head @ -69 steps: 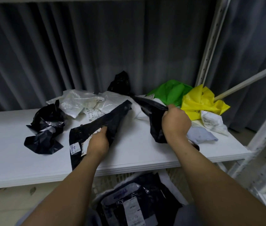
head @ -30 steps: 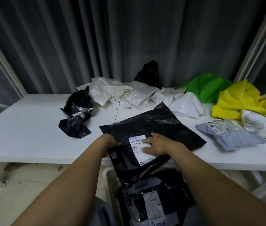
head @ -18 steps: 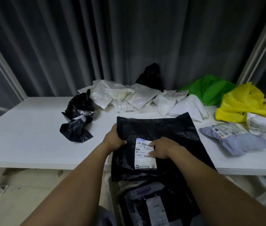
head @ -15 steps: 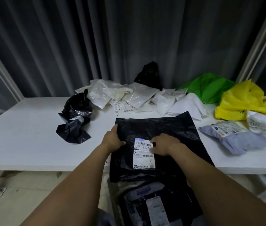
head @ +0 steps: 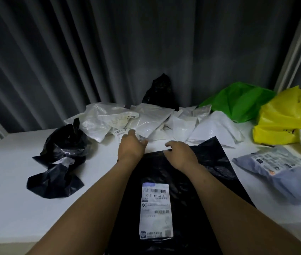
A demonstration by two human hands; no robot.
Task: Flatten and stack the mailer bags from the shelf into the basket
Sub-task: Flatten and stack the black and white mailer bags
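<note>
A flat black mailer bag (head: 197,181) with a white shipping label (head: 156,210) lies on the white shelf (head: 9,190), its near end hanging over the front edge. My right hand (head: 180,153) rests on the bag's far edge, fingers lying over it. My left hand (head: 131,146) is at the bag's far left corner, fingers loose and touching the white mailer bags (head: 146,120) behind. Neither hand grips anything that I can see. The basket is out of view.
Crumpled black bags (head: 57,162) lie to the left, another black bag (head: 160,92) at the back. Green (head: 241,102) and yellow (head: 286,122) bags sit at the right, with a grey-blue labelled mailer (head: 284,172) nearer. A dark curtain hangs behind.
Both hands slid from the middle of the black bag, beside the label, out to its far edge. The bag stays flat, and the view has moved closer.
</note>
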